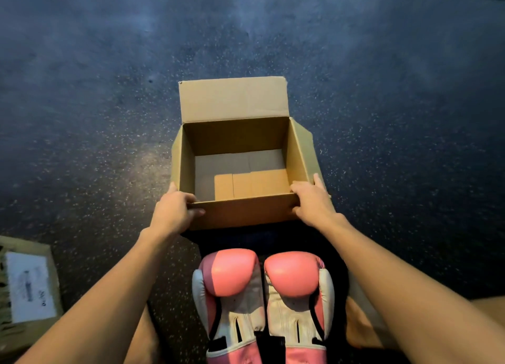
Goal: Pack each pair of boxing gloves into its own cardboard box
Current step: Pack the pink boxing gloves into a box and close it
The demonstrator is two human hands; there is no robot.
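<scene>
An open cardboard box (pixel 240 213) stands on the dark speckled floor in front of me, its far flap upright and nothing inside. My left hand (pixel 175 210) grips the box's near left corner and my right hand (pixel 311 202) grips the near right corner, fingers curled over the rim. A pair of pink and white boxing gloves (pixel 262 295) lies side by side, palms up, just below the box between my forearms, apart from the box.
A closed cardboard box with a white label (pixel 27 287) sits at the lower left edge. Dark speckled floor (pixel 109 117) stretches all around. My legs show at the bottom, beside the gloves.
</scene>
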